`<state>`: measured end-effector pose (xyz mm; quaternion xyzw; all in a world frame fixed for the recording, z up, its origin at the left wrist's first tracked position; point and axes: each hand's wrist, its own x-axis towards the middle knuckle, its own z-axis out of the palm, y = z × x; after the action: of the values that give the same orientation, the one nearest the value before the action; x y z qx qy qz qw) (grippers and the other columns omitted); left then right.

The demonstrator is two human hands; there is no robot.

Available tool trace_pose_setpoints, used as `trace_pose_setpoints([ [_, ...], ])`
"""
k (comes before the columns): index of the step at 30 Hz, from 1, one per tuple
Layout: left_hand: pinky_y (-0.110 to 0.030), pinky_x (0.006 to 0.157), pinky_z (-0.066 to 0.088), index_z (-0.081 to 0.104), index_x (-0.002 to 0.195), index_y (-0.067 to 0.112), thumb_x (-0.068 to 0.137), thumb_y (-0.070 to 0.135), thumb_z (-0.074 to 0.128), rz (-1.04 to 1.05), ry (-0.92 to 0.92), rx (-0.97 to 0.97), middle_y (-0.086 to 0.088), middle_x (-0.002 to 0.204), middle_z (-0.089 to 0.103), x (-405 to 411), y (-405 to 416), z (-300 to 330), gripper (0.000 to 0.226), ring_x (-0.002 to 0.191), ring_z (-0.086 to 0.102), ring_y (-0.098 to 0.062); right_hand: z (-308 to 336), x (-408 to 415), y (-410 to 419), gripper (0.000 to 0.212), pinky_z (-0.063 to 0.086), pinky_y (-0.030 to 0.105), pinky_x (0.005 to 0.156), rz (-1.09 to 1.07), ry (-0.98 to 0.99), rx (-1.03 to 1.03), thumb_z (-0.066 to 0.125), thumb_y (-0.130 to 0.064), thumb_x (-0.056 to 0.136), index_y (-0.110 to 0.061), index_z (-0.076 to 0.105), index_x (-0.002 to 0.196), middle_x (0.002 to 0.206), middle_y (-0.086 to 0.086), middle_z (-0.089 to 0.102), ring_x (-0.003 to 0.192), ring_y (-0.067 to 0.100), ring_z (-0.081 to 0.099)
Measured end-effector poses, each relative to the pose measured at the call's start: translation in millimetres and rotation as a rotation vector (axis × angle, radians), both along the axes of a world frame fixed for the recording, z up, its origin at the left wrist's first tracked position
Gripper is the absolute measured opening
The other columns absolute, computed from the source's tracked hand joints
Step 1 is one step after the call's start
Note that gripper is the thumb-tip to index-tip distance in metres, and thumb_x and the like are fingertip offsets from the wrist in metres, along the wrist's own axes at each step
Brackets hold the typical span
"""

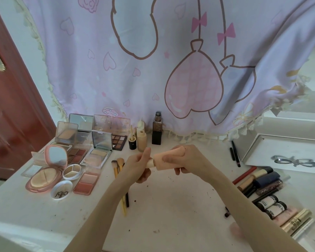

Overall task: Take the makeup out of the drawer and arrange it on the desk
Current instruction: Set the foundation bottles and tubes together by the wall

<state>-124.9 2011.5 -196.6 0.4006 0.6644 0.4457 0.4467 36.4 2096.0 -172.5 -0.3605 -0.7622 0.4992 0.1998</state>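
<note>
- Tube (164,158), pink with a cream cap end, is held above the middle of the desk (171,206), level between both hands; the right hand (187,160) wraps its body while the left hand (140,164) pinches the cap end, likely so it can be checked or capped before it is set down.
- Brushes (119,165) lie flat just under the left wrist, bristles pointing away, probably a group already arranged.
- Tubes and sticks (265,195) lie side by side along the right edge, sorted by shape so it seems.
- Compacts and palettes (67,164) sit on the left, lids propped open, perhaps to show their shades.
- Bottles (145,137) stand upright at the back, the tall things behind the low ones.
- Pencils (235,153) lie beside a white box (284,153) with a silver bow.
- Desk top is white, with dark specks and smudges.
- Behind hangs a pale pink cloth (153,60) printed with hearts and bows; a red-brown door (5,106) stands to the left.
</note>
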Motion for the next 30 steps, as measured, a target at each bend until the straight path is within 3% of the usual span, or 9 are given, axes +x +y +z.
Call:
trace_pose_setpoints([
  [2,-0.019,0.05,0.048,0.057,0.102,0.018,0.084,0.059,0.031,-0.02,0.167,0.089,0.005,0.082,0.065,-1.0,-0.9,2.1,0.051,0.061,0.058,-0.004,-1.4,2.6,3.1,0.028,0.033,0.019,0.039,-0.047,0.11,-0.222,0.067,-0.033,0.084,-0.007,0.065,0.094,0.065,0.008,0.067,0.048,0.015,0.05],
  [4,-0.019,0.073,0.052,0.045,0.119,0.033,0.085,0.051,0.037,-0.05,0.317,0.291,0.01,0.119,0.049,-0.4,-3.9,2.3,0.039,0.095,0.054,-0.001,-2.4,6.7,5.9,0.037,0.033,0.017,0.037,-0.053,0.216,-0.442,0.063,-0.034,0.086,-0.002,0.062,0.103,0.075,0.015,0.069,0.048,0.013,0.05],
  [6,-0.017,0.084,0.049,0.041,0.119,0.041,0.09,0.034,0.05,-0.132,0.344,0.504,0.014,0.132,0.038,-1.6,-8.0,1.5,0.032,0.111,0.046,0.0,-4.0,9.9,8.9,0.043,0.031,0.015,0.033,-0.057,0.247,-0.6,0.064,-0.038,0.081,-0.002,0.061,0.105,0.076,0.016,0.069,0.043,0.009,0.048],
  [8,-0.019,0.086,0.049,0.045,0.113,0.042,0.089,0.014,0.057,-0.203,0.365,0.553,0.015,0.125,0.046,-1.9,-10.6,0.4,0.038,0.109,0.049,0.001,-5.0,11.9,11.0,0.05,0.028,0.013,0.029,-0.029,0.219,-0.687,0.064,-0.042,0.075,-0.003,0.058,0.106,0.075,0.014,0.069,0.037,0.006,0.044],
  [10,-0.02,0.078,0.051,0.047,0.107,0.042,0.088,0.009,0.059,-0.172,0.399,0.506,0.013,0.108,0.054,-0.4,-11.0,0.5,0.04,0.095,0.055,0.0,-5.7,13.9,12.5,0.054,0.028,0.013,0.028,0.007,0.189,-0.708,0.064,-0.043,0.073,-0.003,0.057,0.108,0.073,0.013,0.068,0.035,0.005,0.042],
  [15,-0.016,0.064,0.05,0.048,0.116,0.032,0.089,0.023,0.057,-0.071,0.419,0.346,0.005,0.084,0.061,-0.9,-7.1,-1.5,0.029,0.07,0.058,-0.005,-8.7,17.3,14.6,0.054,0.038,0.016,0.038,0.005,0.172,-0.594,0.068,-0.043,0.071,-0.007,0.06,0.11,0.08,0.013,0.069,0.049,0.011,0.052],
  [19,-0.018,0.059,0.049,0.049,0.118,0.024,0.094,0.022,0.05,-0.021,0.208,0.306,-0.001,0.078,0.06,-0.4,-6.2,1.4,0.025,0.059,0.056,0.0,-10.8,17.4,15.2,0.046,0.049,0.02,0.052,0.044,0.165,-0.538,0.073,-0.037,0.069,-0.01,0.064,0.105,0.083,0.005,0.066,0.064,0.015,0.061],
  [26,-0.018,0.064,0.048,0.048,0.121,0.029,0.09,0.017,0.057,-0.167,0.214,0.281,0.001,0.082,0.059,-6.2,-9.8,4.5,0.035,0.066,0.056,-0.002,-9.6,17.1,18.9,0.044,0.054,0.024,0.065,0.059,0.196,-0.551,0.074,-0.032,0.069,-0.009,0.064,0.105,0.092,0.008,0.069,0.078,0.021,0.068],
  [30,-0.014,0.054,0.041,0.059,0.102,0.023,0.093,0.026,0.05,-0.121,0.266,0.257,0.007,0.06,0.053,-11.4,-7.1,1.4,0.013,0.05,0.047,0.001,-9.6,16.8,19.7,0.046,0.054,0.026,0.066,0.095,0.146,-0.501,0.075,-0.033,0.067,-0.01,0.064,0.105,0.095,0.009,0.071,0.084,0.025,0.069],
])
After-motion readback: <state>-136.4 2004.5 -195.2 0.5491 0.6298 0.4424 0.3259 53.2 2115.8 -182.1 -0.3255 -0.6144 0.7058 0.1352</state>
